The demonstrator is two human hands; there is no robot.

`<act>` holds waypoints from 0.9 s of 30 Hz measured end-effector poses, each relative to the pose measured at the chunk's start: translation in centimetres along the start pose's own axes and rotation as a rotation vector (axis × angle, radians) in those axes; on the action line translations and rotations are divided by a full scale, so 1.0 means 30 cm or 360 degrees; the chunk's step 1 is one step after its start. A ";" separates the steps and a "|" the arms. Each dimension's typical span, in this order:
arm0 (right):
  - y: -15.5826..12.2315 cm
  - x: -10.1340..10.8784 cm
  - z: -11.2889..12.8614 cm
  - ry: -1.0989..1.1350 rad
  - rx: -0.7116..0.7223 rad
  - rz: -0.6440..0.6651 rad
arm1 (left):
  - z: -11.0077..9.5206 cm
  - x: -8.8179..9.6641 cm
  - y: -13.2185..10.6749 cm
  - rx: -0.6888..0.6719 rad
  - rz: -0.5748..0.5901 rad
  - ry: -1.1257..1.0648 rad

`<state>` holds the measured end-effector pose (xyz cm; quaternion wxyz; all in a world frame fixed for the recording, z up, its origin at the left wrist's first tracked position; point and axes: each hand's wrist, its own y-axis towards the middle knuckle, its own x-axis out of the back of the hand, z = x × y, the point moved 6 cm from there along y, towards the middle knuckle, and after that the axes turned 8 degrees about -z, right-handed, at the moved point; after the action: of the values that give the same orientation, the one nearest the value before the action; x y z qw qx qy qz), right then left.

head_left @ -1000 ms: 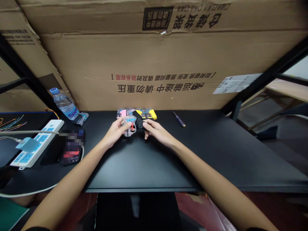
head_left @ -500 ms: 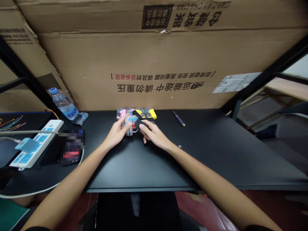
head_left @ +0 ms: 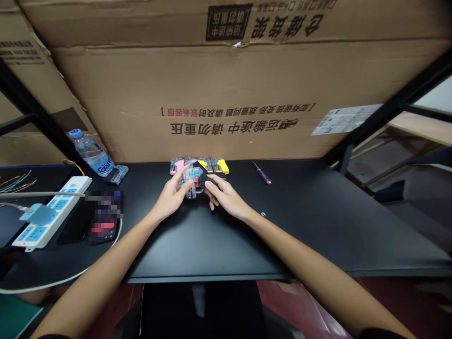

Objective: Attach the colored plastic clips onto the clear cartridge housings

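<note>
Above the middle of the table, both hands hold a small clear plastic device (head_left: 191, 188), shaped somewhat like a toy pistol, with blue and red parts inside and a black part on its right. My left hand (head_left: 172, 195) is closed on its clear left side, thumb on the near face. Gripping the black part from the right is my right hand (head_left: 224, 194), its thumb pressed on it and lower fingers curled beneath. Fingers partly hide the device. Just behind stand similar clear pieces with a pink part (head_left: 179, 165) and a yellow part (head_left: 222, 166).
A screwdriver (head_left: 262, 173) lies right of the hands, and a small whitish bit (head_left: 263, 214) nearer. On the left are a water bottle (head_left: 92, 153), another clear-and-black piece (head_left: 117, 174), a power strip (head_left: 52, 214) and a cable (head_left: 118, 235). Cardboard (head_left: 212, 84) walls the back.
The view has shifted very slightly. The black part appears tilted a little differently between my hands; both hands keep their hold in nearly the same place.
</note>
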<state>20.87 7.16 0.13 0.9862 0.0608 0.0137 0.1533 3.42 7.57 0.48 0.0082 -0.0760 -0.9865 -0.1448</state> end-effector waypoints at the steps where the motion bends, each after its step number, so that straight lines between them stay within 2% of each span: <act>1: 0.000 -0.001 -0.001 0.0006 0.0003 -0.0001 | 0.002 -0.001 -0.001 0.0007 0.0013 -0.0007; 9: -0.006 -0.011 -0.024 -0.0077 0.0012 -0.0045 | 0.008 -0.006 -0.008 0.0023 -0.0020 0.0057; 14: -0.008 -0.015 -0.014 0.0044 -0.0051 0.0062 | 0.002 -0.004 -0.012 0.0021 0.0006 0.0116; 22: -0.007 0.011 -0.007 -0.0307 0.0017 0.0051 | -0.001 -0.001 -0.023 0.0053 0.0143 0.0277; 27: -0.004 0.024 0.015 -0.0347 0.0064 0.0104 | -0.005 -0.013 -0.024 0.0086 0.0108 0.0101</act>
<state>21.62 7.21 0.57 0.9749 0.0973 -0.0927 0.1776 3.71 6.77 0.38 0.0466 -0.1046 -0.9861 -0.1201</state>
